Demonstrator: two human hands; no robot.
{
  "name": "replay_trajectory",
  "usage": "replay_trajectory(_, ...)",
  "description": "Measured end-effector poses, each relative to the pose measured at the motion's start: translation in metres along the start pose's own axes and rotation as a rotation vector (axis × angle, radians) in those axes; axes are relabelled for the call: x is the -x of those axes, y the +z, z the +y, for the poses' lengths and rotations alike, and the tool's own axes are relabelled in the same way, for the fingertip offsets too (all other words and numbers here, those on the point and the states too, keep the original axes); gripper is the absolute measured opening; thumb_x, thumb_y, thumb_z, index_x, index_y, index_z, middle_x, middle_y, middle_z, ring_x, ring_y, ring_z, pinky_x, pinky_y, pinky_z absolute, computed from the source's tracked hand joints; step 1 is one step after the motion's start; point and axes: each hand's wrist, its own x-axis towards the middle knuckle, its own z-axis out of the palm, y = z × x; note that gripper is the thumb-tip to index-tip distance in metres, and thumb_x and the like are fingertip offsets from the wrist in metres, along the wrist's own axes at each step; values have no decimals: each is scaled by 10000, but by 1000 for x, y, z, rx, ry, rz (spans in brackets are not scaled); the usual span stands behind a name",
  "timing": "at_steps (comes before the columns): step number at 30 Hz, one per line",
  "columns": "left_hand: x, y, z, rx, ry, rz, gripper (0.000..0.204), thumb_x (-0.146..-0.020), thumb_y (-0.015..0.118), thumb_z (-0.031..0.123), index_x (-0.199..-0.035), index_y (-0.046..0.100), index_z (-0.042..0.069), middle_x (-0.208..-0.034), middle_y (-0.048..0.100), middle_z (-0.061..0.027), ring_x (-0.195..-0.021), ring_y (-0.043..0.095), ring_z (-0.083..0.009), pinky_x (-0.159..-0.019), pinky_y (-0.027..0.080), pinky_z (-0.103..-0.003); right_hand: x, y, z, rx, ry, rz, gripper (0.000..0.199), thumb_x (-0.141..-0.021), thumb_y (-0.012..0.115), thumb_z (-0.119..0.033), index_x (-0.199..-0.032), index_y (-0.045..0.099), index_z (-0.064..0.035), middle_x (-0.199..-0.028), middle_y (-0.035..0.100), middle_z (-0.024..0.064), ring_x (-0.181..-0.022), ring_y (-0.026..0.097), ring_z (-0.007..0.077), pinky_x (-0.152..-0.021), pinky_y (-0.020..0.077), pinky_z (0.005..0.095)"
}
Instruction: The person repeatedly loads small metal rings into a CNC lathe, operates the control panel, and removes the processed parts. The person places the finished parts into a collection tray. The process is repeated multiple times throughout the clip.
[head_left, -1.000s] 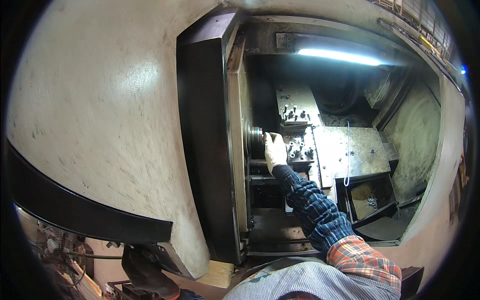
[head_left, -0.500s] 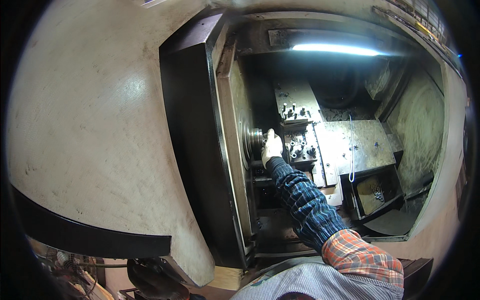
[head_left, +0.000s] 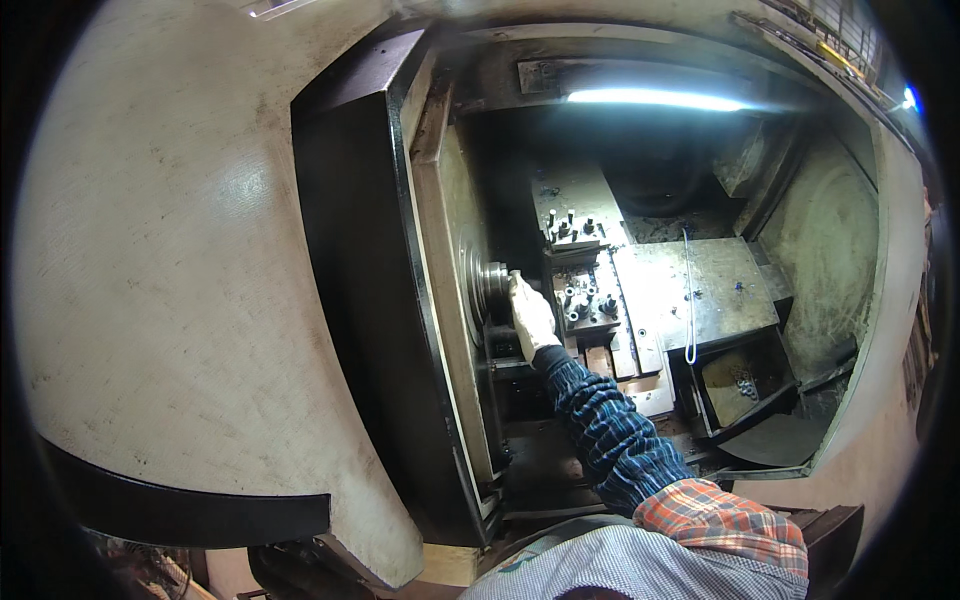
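Observation:
My right hand (head_left: 533, 318), in a white glove, reaches into a lathe's work space. It is at the end face of the round metal chuck (head_left: 492, 281) on the spindle. Its fingers are pressed together against the chuck's front; whatever they hold there is hidden behind the glove. Just right of the hand stands a tool block (head_left: 590, 307) with several bolts on top. A second bolted tool block (head_left: 575, 232) sits farther back on the slide. My left hand is not in view.
A black-edged sliding door (head_left: 365, 250) stands left of the opening. A bright lamp (head_left: 660, 99) runs along the back. On the right are a flat metal cover (head_left: 720, 300), a pale hooked rod (head_left: 690, 310) and a tray (head_left: 715, 415) holding small parts.
My right hand has turned, its raised thumb or finger dropping out of sight, and it lies flatter beside the chuck. The whole view has shifted slightly.

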Motion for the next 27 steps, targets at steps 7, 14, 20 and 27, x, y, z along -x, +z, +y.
replay_trajectory(7,-6,-6,6,305,-153,7,315,-989,585,249,-1089,638,-45,-975,667,-182,-817,657,-321,-674,557,-388,1,6,-15,-9,163,-41,686,-973,432,-514,-1511,303,-109,-1226,588,286,-1156,562,403,-980,438,433)
replay_trajectory(14,-5,-7,14,334,-262,16,285,-981,598,235,-1078,645,-28,-961,676,-160,-779,662,-303,-659,557,-377,0,-3,-20,1,89,-136,808,-942,467,-561,-1484,287,11,-1234,592,298,-1166,578,394,-968,455,409)
replay_trajectory(20,0,-9,3,76,-49,-45,338,-986,590,295,-1100,648,-18,-1003,673,-158,-777,663,-281,-646,554,-384,-7,-15,-39,157,161,-232,861,-936,437,-601,-1473,286,55,-1269,564,305,-1192,563,387,-999,441,398)
replay_trajectory(27,-3,-9,-4,359,-201,-83,331,-992,573,246,-1120,634,-53,-970,674,-179,-782,661,-285,-636,546,-387,-2,-14,-38,129,198,-255,865,-943,445,-582,-1485,248,63,-1331,518,319,-1246,529,379,-1032,418,378)
